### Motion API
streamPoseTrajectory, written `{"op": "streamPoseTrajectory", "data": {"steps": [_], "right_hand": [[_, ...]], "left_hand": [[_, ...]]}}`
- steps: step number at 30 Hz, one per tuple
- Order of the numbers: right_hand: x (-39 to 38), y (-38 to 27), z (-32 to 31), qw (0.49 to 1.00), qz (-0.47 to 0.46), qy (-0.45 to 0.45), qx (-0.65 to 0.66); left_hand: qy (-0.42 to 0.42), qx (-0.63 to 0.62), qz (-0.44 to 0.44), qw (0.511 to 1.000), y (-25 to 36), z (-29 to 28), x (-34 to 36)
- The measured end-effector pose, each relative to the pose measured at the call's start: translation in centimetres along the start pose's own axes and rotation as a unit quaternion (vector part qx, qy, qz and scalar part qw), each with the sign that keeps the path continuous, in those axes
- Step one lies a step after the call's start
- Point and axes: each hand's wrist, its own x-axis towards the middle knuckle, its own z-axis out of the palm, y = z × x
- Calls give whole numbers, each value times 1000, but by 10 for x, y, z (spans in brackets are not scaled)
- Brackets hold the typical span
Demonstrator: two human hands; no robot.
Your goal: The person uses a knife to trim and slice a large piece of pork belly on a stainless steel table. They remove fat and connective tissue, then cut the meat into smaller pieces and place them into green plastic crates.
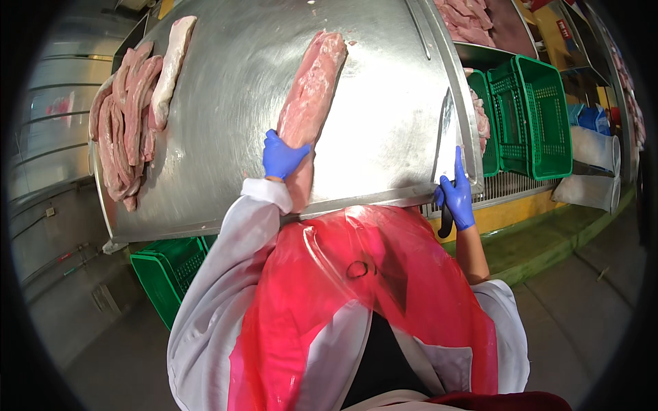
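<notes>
Left hand: fingers clasped on meat slab. Right hand: fingers curled round knife, index extended. Meat strips on worktop, left; green crates beside, right.

Your meat is one long, pale pink slab with whitish patches, running away from you across the table, far end leaning right, near end at your edge. Your knife is over at the right, shiny blade pointing away, black handle past the edge.
</notes>
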Motion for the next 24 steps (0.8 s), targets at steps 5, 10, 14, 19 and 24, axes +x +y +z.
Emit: {"op": "streamPoseTrajectory", "data": {"steps": [5, 10, 14, 19, 24], "right_hand": [[22, -28, 18, 999, -37, -3, -26], [24, -53, 27, 994, -85, -14, -69], [18, -44, 25, 995, -66, -8, -69], [14, -21, 23, 998, -37, -21, -45], [-2, -31, 18, 997, -31, -7, -74]], "left_hand": [[-19, -60, -31, 998, 18, 21, -19], [-57, 155, 16, 986, 24, -16, -6], [13, 206, 68, 976, 26, -7, 3], [-198, 39, 100, 974, 16, -58, 66], [-454, -425, 7, 783, -88, -99, 117]]}}
